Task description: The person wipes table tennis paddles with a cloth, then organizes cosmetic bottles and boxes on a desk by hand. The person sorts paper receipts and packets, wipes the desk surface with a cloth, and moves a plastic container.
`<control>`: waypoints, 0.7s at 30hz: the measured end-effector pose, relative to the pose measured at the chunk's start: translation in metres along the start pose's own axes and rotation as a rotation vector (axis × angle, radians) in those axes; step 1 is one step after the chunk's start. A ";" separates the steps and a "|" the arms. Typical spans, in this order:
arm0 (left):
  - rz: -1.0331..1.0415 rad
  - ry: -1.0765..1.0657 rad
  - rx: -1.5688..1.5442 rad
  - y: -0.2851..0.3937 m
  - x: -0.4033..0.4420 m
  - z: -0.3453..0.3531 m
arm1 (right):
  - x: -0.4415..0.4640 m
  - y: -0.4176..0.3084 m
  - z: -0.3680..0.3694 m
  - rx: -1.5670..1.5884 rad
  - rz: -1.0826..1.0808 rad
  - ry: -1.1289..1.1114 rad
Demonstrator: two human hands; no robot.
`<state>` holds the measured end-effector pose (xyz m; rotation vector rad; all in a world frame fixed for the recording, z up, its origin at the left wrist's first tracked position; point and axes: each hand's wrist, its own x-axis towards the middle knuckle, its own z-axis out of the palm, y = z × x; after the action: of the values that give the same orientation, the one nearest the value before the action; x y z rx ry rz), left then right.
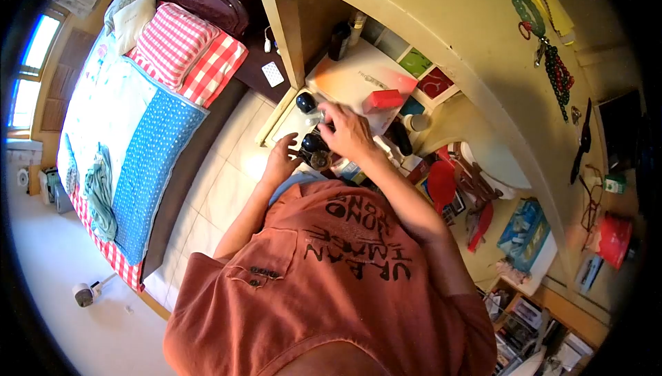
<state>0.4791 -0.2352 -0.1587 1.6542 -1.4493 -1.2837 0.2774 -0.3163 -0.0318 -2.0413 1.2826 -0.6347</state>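
Now 2 hands point(347, 133) flank 1 round black object point(314, 143).

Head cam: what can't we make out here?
- Right hand: motion blur; grip unclear.
- Clear item beside it: blurred, partly behind fingers; identity unknown.
- Left hand: fingertip contact too small to tell.
- Pale box: lettering too small.
- Dark panel, right: lost in black lens border.
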 end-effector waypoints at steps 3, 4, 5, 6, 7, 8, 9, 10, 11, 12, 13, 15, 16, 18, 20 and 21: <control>0.022 -0.004 -0.015 -0.004 0.002 0.000 | -0.028 -0.015 -0.001 -0.101 -0.038 -0.253; 0.020 -0.005 -0.014 -0.003 0.002 -0.001 | -0.036 -0.012 0.005 -0.233 -0.092 -0.300; 0.021 -0.017 0.004 -0.002 0.003 -0.002 | -0.040 -0.008 0.012 -0.233 -0.091 -0.300; 0.022 -0.030 0.022 -0.001 0.004 -0.001 | -0.044 -0.004 0.021 -0.266 -0.100 -0.374; 0.023 -0.032 0.023 -0.002 0.005 0.000 | -0.046 0.002 0.030 -0.298 -0.110 -0.448; 0.024 -0.022 -0.004 -0.005 0.006 0.002 | -0.049 0.009 0.040 -0.297 -0.111 -0.447; 0.024 -0.012 -0.031 -0.005 0.005 0.003 | -0.050 0.012 0.046 -0.301 -0.138 -0.432; 0.022 -0.011 -0.029 -0.005 0.003 0.002 | -0.051 0.014 0.052 -0.305 -0.166 -0.417; 0.026 -0.007 -0.024 -0.005 0.001 0.002 | -0.052 0.018 0.055 -0.307 -0.165 -0.445; 0.030 -0.003 -0.019 -0.004 0.000 0.003 | -0.052 0.020 0.056 -0.307 -0.168 -0.447; 0.030 0.000 -0.021 -0.006 -0.001 0.003 | -0.053 0.022 0.056 -0.329 -0.196 -0.438; 0.019 -0.012 0.021 -0.008 -0.003 0.003 | -0.054 0.024 0.055 -0.352 -0.227 -0.431; 0.020 -0.008 0.019 -0.009 -0.003 0.003 | -0.054 0.025 0.053 -0.339 -0.227 -0.426; -0.007 -0.025 0.011 -0.010 -0.002 0.003 | -0.054 0.027 0.051 -0.327 -0.229 -0.420; 0.009 -0.016 -0.004 -0.013 0.001 0.006 | -0.054 0.030 0.049 -0.313 -0.245 -0.453; 0.024 -0.009 -0.018 -0.014 0.002 0.006 | -0.055 0.028 0.045 -0.313 -0.245 -0.453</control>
<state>0.4787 -0.2327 -0.1739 1.6172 -1.4540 -1.2889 0.2690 -0.2638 -0.0857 -2.4406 0.9139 -0.0560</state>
